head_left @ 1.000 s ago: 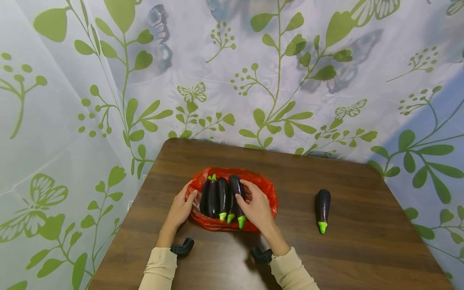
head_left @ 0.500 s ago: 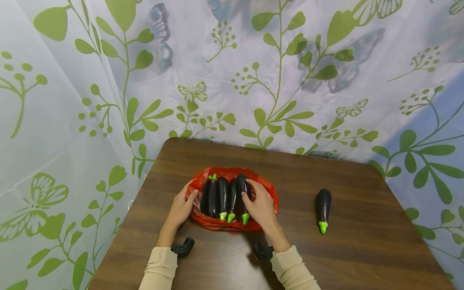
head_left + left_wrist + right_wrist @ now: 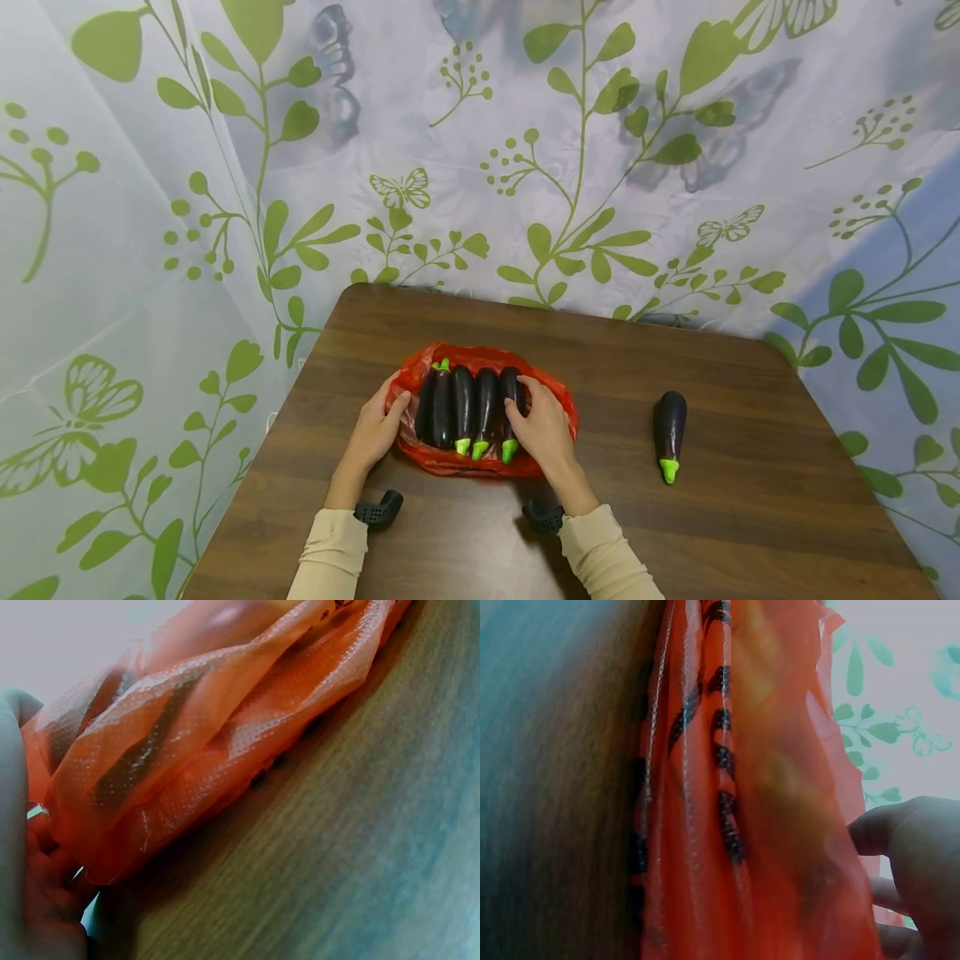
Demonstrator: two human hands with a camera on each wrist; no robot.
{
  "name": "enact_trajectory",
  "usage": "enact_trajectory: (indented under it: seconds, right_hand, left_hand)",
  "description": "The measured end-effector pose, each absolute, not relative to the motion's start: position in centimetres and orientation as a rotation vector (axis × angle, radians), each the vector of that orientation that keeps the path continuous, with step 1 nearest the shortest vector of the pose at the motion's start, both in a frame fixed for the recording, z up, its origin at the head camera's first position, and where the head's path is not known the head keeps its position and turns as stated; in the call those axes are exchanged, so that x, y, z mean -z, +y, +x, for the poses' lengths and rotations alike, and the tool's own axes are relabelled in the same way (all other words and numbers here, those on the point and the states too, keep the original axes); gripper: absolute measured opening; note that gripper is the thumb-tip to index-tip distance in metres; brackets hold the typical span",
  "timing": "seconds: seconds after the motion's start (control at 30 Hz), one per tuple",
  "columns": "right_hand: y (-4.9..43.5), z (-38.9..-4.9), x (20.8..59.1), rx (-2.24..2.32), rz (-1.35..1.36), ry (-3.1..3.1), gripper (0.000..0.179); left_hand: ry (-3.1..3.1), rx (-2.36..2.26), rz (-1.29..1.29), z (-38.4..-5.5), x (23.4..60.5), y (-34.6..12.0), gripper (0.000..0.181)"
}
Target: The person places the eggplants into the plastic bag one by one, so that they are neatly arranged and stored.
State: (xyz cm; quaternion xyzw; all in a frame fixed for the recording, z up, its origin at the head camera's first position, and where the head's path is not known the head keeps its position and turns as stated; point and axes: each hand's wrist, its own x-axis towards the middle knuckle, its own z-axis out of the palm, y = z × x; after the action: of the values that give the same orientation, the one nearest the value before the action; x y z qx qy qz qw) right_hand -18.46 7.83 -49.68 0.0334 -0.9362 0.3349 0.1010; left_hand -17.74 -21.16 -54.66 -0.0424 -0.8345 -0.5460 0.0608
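Note:
An open red plastic bag [image 3: 438, 461] lies on the table with several dark purple eggplants [image 3: 463, 400] side by side in it, green stems showing. My left hand [image 3: 377, 425] grips the bag's left edge; in the left wrist view the fingers lie against the red plastic [image 3: 187, 750]. At the bag's right side, my right hand [image 3: 546, 425] holds the rightmost eggplant [image 3: 511, 392] between thumb and fingers. In the right wrist view the bag's wall [image 3: 780, 885] covers most of the contents, and that hand's [image 3: 922, 862] fingertips are hidden behind it.
One more eggplant [image 3: 670, 429] lies alone on the brown wooden table [image 3: 750, 500], right of the bag, its stem toward the near side. A curtain [image 3: 450, 167] with leaf and butterfly prints hangs behind the table and to its left.
My right hand has moved the rightmost eggplant a little to the right, down into line with the others. The left hand has kept its place on the bag's edge.

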Motion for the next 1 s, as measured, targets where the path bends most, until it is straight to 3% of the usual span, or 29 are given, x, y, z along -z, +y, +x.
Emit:
enact_trajectory:
  seconds: [0.7,1.0]
  right_hand:
    - [7.8,-18.5,50.2,-0.998,0.129,-2.893,0.065]
    - [8.3,-18.0,48.7,-0.963,0.172,-2.878,0.062]
  left_hand:
    - [-2.526,1.666,-0.122,-17.7,54.7,-21.1,0.056]
    - [-2.518,1.657,-0.117,-17.8,54.8,-21.0,0.054]
